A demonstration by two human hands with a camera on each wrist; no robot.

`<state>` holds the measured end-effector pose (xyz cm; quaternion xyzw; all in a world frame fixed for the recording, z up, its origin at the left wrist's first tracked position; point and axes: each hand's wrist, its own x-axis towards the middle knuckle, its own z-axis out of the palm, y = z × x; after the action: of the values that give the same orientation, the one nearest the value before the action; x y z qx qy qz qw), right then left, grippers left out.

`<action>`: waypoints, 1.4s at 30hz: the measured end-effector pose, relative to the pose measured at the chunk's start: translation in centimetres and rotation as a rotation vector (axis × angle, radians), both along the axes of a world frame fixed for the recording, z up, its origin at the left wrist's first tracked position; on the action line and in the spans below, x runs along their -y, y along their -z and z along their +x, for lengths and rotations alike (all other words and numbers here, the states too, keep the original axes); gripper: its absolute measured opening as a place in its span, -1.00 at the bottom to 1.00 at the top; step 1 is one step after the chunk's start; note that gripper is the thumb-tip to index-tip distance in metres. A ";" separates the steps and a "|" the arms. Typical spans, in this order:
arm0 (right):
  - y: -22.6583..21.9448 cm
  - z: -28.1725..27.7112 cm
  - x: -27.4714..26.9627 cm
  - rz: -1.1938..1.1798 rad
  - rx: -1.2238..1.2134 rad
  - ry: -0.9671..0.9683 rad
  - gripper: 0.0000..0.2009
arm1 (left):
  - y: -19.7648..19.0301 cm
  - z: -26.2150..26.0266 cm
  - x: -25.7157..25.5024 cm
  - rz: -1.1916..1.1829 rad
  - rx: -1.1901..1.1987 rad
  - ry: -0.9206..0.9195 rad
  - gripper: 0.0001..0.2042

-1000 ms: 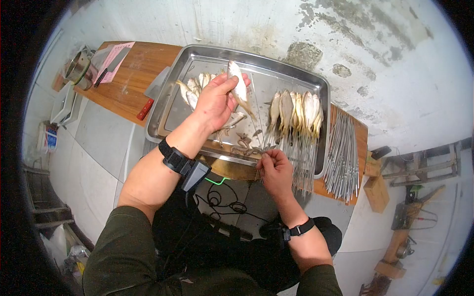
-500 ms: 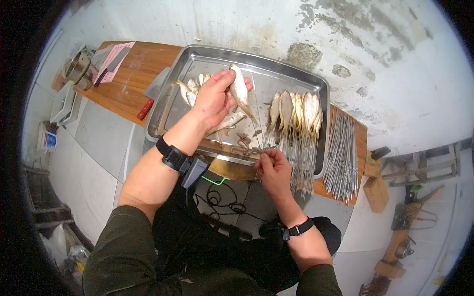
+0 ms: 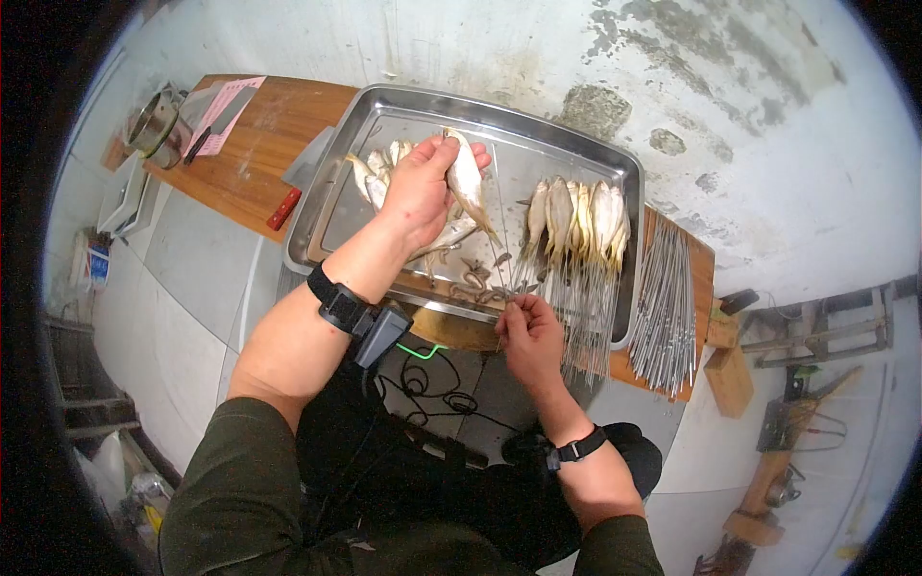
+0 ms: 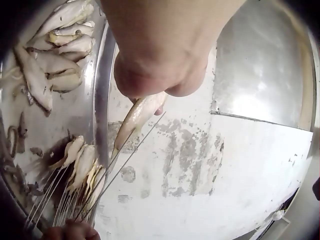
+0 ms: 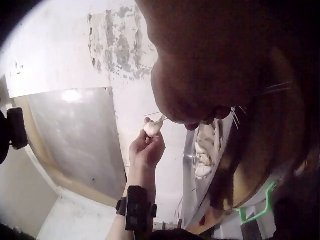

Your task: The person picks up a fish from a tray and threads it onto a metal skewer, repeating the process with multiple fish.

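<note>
My left hand (image 3: 420, 187) holds a small silvery fish (image 3: 465, 180) above the tray, thumb across its upper end and its tail slanting down toward my right hand. At the tray's near edge, my right hand (image 3: 533, 336) pinches thin metal skewers between thumb and fingers. In the left wrist view one skewer meets the fish's tail end, and another skewer (image 4: 140, 145) runs alongside with its tip free. The skewer's depth inside the fish is hidden. Right of my hands lies a row of skewered fish (image 3: 581, 216), tails toward me.
The steel tray (image 3: 538, 144) also holds loose fish (image 3: 375, 178) at left and dark scraps (image 3: 471, 283) near the front. A bundle of skewers (image 3: 669, 307) lies right of it. Left are a red-handled cleaver (image 3: 283, 211), a knife (image 3: 219, 125) and a metal pot (image 3: 154, 134).
My left hand has shifted very slightly and the held fish has tilted a little. My right hand stays nearly in place, still pinching the skewers. The head view has moved slightly.
</note>
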<state>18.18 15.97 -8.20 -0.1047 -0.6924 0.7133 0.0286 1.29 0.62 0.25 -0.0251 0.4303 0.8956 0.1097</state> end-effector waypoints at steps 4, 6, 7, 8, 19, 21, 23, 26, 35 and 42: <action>-0.3 0.2 0.5 -0.070 -0.003 0.020 -0.92 | 0.1 0.5 -0.5 0.020 0.031 -0.027 -0.77; -0.8 0.1 0.6 -0.083 0.010 0.022 -0.93 | 0.1 0.6 -0.7 0.020 0.040 -0.025 -0.76; -0.9 0.1 0.7 -0.097 0.023 0.023 -0.93 | 0.2 0.6 -0.7 0.016 0.039 -0.023 -0.76; -0.8 0.0 0.7 -0.097 0.023 0.026 -0.93 | 0.3 0.6 -0.8 0.012 0.038 -0.020 -0.75; -0.9 0.0 0.1 0.009 0.032 -0.027 -0.90 | 0.0 0.5 -0.5 0.084 0.079 -0.043 -0.77; -0.7 0.2 0.1 -0.016 0.017 -0.021 -0.90 | 0.0 0.6 -0.6 0.086 0.085 -0.040 -0.77; -0.2 0.2 0.2 -0.041 0.001 -0.012 -0.90 | 0.0 0.6 -0.7 0.077 0.093 -0.025 -0.76; 0.6 0.0 0.4 -0.007 0.003 0.025 -0.90 | 0.4 0.6 -0.9 0.050 0.102 -0.018 -0.76; -0.9 -0.6 0.6 -0.019 0.058 0.014 -0.84 | 1.1 1.0 -1.5 0.043 0.085 0.003 -0.79; -1.2 -0.7 0.7 -0.046 0.043 0.001 -0.90 | 0.7 1.2 -1.5 -0.017 0.058 0.030 -0.81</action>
<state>17.53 15.25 -7.00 -0.1211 -0.6763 0.7265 0.0118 2.54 2.09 -0.46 -0.0455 0.4349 0.8891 0.1351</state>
